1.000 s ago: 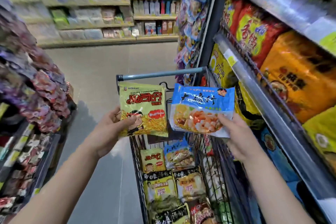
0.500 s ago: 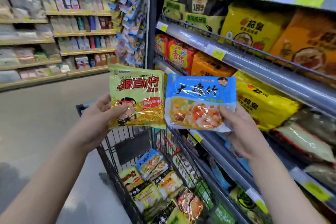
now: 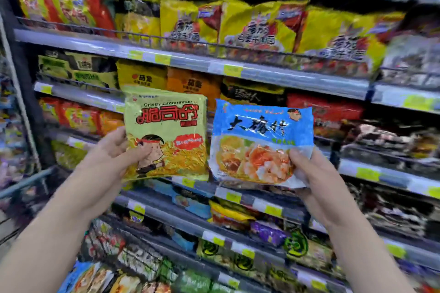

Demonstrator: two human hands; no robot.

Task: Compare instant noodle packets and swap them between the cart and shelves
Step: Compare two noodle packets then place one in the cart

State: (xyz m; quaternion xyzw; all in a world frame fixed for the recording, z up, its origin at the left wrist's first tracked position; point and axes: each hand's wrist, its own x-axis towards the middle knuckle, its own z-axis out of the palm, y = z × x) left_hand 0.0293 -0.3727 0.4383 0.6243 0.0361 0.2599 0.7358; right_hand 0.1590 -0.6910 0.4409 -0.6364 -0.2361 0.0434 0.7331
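The left hand (image 3: 112,162) grasps the yellow-green noodle packet (image 3: 166,135) by its left edge. The right hand (image 3: 316,181) grasps the blue noodle packet (image 3: 259,140) by its lower right corner. Both packets are upright, just beside each other, before the shelves (image 3: 262,74). The cart (image 3: 123,240) is below, at the left.

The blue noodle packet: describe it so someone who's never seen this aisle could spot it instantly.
In front of the noodle shelves, two packets are held up side by side. The blue packet is in the right hand, right of the yellow-green packet; its front shows a noodle photo, not a cartoon.
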